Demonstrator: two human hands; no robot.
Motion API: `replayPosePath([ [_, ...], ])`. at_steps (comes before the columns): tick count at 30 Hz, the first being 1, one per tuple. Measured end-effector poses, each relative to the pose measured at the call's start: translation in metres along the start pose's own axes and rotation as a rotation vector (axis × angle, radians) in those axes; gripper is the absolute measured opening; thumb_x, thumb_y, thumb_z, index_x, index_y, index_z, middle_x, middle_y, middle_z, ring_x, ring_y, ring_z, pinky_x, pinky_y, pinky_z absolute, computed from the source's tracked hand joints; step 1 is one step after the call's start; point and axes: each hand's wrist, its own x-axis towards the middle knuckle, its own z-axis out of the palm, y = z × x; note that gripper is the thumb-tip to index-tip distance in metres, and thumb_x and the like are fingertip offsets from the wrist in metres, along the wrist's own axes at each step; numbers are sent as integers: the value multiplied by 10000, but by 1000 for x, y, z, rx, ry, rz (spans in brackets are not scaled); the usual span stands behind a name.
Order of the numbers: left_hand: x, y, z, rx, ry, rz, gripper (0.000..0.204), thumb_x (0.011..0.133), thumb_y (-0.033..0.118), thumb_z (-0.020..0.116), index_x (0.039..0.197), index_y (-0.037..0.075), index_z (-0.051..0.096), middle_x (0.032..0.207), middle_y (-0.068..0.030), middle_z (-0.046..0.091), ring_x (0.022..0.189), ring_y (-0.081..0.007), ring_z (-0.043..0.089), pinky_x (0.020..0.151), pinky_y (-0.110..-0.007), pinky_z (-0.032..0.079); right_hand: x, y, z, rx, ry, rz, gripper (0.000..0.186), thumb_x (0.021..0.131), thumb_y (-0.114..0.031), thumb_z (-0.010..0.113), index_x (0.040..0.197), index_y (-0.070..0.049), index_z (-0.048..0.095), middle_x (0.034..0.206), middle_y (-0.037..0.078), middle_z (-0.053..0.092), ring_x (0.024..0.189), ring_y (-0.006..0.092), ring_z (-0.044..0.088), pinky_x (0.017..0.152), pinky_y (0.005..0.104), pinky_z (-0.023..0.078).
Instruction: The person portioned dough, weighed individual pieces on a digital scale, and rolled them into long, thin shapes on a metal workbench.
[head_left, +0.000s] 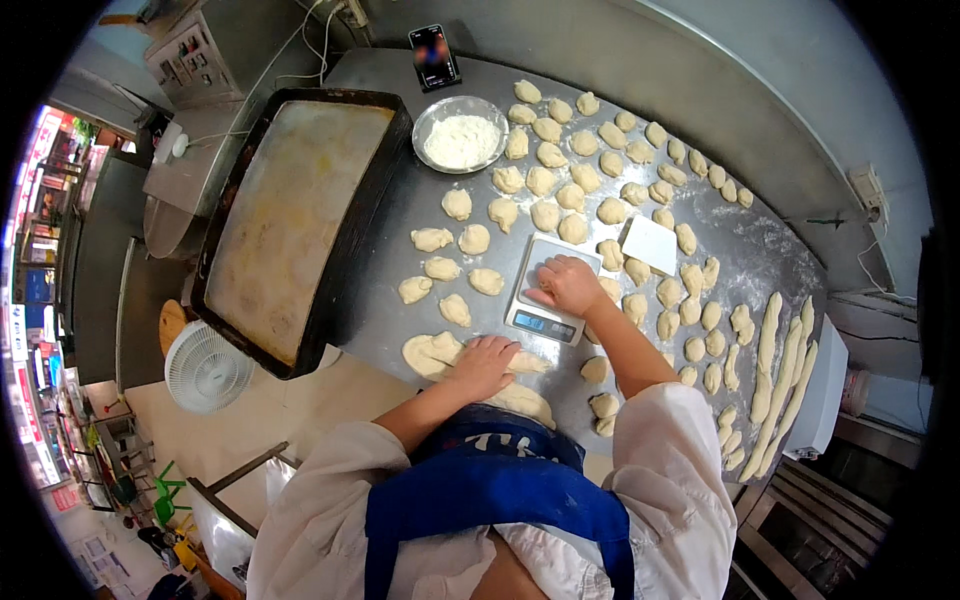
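My left hand [482, 368] lies with fingers out across a long, flattened piece of dough [428, 352]; more dough [518, 402] sits just below it. My right hand [565, 283] is over the pan of a digital scale [543, 322], fingers curled inward, hiding whatever they may hold. A white square scraper or board [650, 243] rests right of the scale among small dough pieces [583, 177]. Long dough ropes [770, 385] lie at the right end of the steel table [370, 280].
A large dark-rimmed tray [285, 220] takes up the table's left side, beside a steel bowl of flour [460, 140] and a propped phone [433, 57]. A white fan [210, 365] stands below the tray on the left. A wall socket [866, 182] is at the back right.
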Motion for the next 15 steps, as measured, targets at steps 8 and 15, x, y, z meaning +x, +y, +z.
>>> replayPosePath([
  [8, 13, -3, 12, -10, -75, -188, 548, 799, 379, 735, 1218, 70, 564, 1128, -115, 616, 1121, -317, 558, 952, -445, 434, -9, -67, -7, 36, 406, 417, 467, 739, -125, 728, 1171, -63, 559, 1162, 199, 598, 1047, 401, 600, 893, 462, 501],
  [15, 42, -44, 14, -846, -366, -124, 613, 838, 417, 724, 1314, 74, 545, 1287, -178, 608, 1195, -301, 576, 1011, -378, 443, -71, -146, 1, 70, 152, 274, 626, 669, -133, 748, 1257, -72, 541, 1141, 202, 594, 1074, 409, 582, 895, 472, 498],
])
